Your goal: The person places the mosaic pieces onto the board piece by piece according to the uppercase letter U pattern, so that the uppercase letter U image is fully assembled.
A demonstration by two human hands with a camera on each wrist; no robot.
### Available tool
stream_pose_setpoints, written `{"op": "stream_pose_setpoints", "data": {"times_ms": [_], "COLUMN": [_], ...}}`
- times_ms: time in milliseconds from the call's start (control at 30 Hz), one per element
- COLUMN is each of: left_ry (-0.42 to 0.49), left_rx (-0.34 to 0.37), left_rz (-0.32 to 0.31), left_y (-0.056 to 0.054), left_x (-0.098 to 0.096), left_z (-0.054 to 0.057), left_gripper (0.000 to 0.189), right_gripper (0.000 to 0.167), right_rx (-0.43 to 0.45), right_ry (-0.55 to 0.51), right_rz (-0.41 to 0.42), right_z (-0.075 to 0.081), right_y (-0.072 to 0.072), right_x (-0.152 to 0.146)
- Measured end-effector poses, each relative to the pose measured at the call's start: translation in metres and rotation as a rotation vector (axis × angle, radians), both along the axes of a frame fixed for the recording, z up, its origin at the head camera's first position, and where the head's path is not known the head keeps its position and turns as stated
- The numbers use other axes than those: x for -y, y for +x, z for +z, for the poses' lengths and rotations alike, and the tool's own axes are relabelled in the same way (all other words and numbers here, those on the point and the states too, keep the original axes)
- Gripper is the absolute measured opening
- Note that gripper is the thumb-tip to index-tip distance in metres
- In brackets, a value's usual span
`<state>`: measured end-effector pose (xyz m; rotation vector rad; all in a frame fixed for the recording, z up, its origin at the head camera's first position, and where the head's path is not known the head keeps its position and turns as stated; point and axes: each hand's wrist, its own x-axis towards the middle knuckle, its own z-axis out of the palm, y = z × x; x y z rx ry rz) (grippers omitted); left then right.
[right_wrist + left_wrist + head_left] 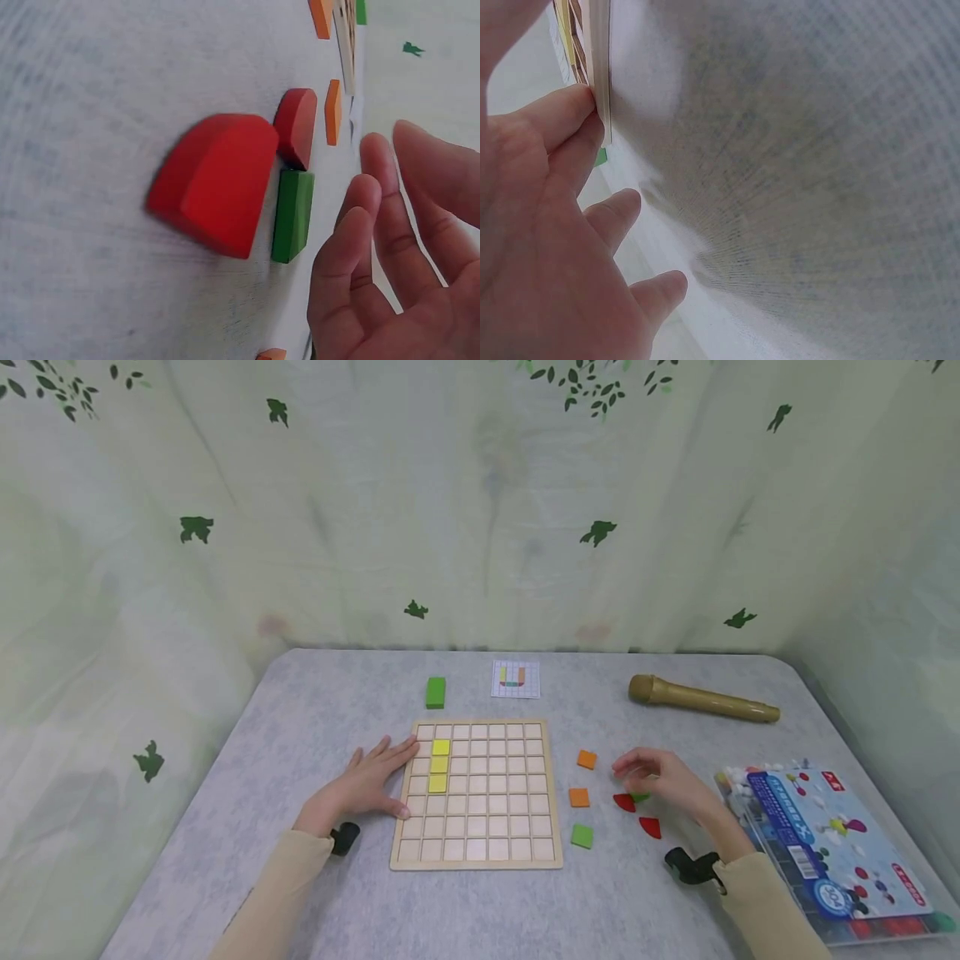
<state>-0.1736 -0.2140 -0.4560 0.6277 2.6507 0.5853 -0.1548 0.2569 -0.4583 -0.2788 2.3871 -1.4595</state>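
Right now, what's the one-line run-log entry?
left hand: touching board edge | right hand: empty, near red pieces | yellow tiles: three, on board

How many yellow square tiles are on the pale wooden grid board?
3 yellow square tiles: on the pale wooden grid board, second column from the left in the head view, rows two, three and four from the top. None appears hidden there.
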Motion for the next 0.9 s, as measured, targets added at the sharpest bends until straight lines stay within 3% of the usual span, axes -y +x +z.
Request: {"op": "stream_pose_setpoints", "data": {"times_ms": [167,400,633,900], "left_ry": [-0.003,0.002,-0.008,-0.014], "left_rx": [0.003,0.005,0.010,0.010], "left_rz": [0.000,0.005,0.008,0.014], "left_y": [0.000,-0.001,-0.001,-0.001], "left_x": [0.000,0.001,0.002,0.002], "left_z": [-0.001,-0.002,-0.004,-0.003], "left_gripper": [0.109,0.110,0.110,0.109], "right_gripper": [0.026,0.025,0.027,0.028], "right_rx": [0.010,0.017,-0.036,-0.078], "right_ry": [0.026,0.127,0.231,0.241], "right_rz": [0.032,-0.021,-0.016,-0.001], "right_z": [-0.004,-0.010,-0.010,-0.009], "right_y": [0.004,0.009,0.014,0.013], "right_x": [-0.001,0.003,0.009,0.018]}}
